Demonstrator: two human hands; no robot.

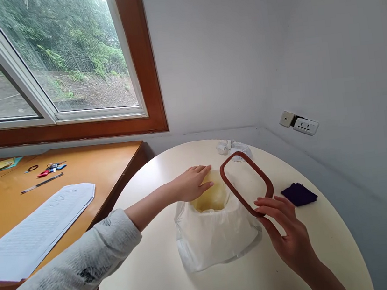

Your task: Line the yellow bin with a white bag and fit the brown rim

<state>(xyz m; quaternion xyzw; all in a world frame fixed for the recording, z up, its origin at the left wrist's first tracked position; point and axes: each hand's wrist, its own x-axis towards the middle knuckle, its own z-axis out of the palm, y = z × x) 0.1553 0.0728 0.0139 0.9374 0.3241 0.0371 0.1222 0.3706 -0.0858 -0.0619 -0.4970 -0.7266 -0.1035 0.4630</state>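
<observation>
A container with a yellowish inside (209, 200) stands on the round table, a white translucent plastic bag (218, 233) draped over its rim and hanging down around the outside. My left hand (194, 183) lies over the far left of its opening, fingers stretched out and thumb apart, touching the bag's edge there. Between the thumb and fingers of my right hand (289, 232) is a brown ring (264, 178), a rounded rectangle that looks like a bin's rim. It is tilted up, just right of the container and above the tabletop.
The round cream table (143, 283) carries a dark folded cloth (299, 194) on the right and crumpled clear plastic (224, 148) at the back. A wooden desk (111, 164) on the left holds papers (41, 229), a pen (42, 183) and small items. Walls stand behind and right.
</observation>
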